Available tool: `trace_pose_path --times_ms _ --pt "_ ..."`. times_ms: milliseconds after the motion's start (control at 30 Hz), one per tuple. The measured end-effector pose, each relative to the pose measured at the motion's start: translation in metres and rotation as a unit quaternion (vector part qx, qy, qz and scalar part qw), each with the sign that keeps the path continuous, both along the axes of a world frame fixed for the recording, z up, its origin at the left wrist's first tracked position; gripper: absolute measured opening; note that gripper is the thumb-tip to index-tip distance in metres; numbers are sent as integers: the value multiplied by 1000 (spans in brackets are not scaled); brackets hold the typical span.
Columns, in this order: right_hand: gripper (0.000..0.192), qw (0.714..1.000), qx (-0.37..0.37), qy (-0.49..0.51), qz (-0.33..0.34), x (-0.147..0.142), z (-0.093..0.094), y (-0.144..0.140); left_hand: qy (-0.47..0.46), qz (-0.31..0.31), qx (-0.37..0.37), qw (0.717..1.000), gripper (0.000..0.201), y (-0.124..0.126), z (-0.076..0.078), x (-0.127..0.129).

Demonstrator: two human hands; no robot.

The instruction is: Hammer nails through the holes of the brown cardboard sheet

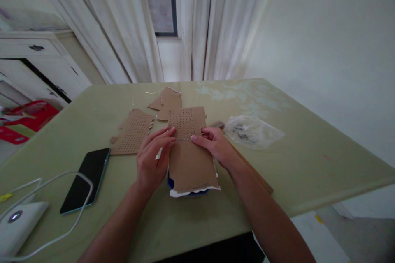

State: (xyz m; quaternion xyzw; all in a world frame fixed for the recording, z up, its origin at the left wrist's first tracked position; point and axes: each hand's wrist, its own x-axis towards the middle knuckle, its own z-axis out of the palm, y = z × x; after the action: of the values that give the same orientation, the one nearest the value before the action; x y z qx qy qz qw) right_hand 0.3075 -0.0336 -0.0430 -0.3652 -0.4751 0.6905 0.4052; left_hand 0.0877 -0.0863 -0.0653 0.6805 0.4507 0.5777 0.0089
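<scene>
A: Status on the card [188, 148]?
B: Flat on the surface [277, 172], dead centre, over something blue with a white torn edge at the near end. Far half punched with a hole grid, near half plain.
A: Hands?
B: Left hand [152, 158] on the card's left edge, fingers extended, tips pressing at the lowest hole row. Right hand [214, 144] on the right edge, fingers curled, pinching or pressing at the same row. Cannot tell if anything small held between fingertips.
A: Progress?
B: Looks partway. Grid stops about where the fingertips sit; rest of the card unpunched. Second card [132, 133] to the left, fully perforated, lying apart. Scraps [168, 100] behind, near the far edge.
A: Anything else around?
B: Clear bag [253, 131] with small dark parts to the right, untouched. Phone [86, 178] face up at left, white device [18, 222] with cable at the near-left corner. Curtains and window behind.
</scene>
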Motion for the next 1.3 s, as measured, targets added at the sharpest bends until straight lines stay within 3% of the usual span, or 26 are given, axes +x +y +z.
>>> trace_pose_path --times_ms 133,267,367,467,533,633,767,1033,1100,1200,1300 --pt "45 1000 8 -15 2 0 0 0 22 19 7 1000 11 -3 -2 1" --pt "44 1000 9 -17 4 -1 0 -1 35 -6 28 999 12 -7 4 5" --pt "43 998 -7 13 -56 -3 0 0 -50 70 1 996 11 -1 4 -3" --pt "42 991 -22 65 -116 -5 -1 3 -87 183 -85 976 24 14 -5 -23" --pt "43 988 -38 83 -128 -6 -4 6 -19 183 -188 965 25 24 -15 -37" --pt "45 987 -53 79 -130 -6 -9 11 100 203 -301 926 25 32 -29 -47" --pt "45 987 -55 75 -134 -6 -13 14 171 218 -353 894 28 32 -36 -43" --pt "45 991 -58 77 -97 -7 -10 9 162 214 -347 899 23 33 -37 -44" --pt "46 991 -56 85 -82 -7 -9 7 137 205 -313 917 22 32 -34 -43" --pt "47 992 -57 95 -56 -6 -6 4 44 131 -216 966 27 28 -24 -33" --pt "48 994 -59 89 -28 -3 -3 1 -44 7 -155 987 30 18 -13 -18"
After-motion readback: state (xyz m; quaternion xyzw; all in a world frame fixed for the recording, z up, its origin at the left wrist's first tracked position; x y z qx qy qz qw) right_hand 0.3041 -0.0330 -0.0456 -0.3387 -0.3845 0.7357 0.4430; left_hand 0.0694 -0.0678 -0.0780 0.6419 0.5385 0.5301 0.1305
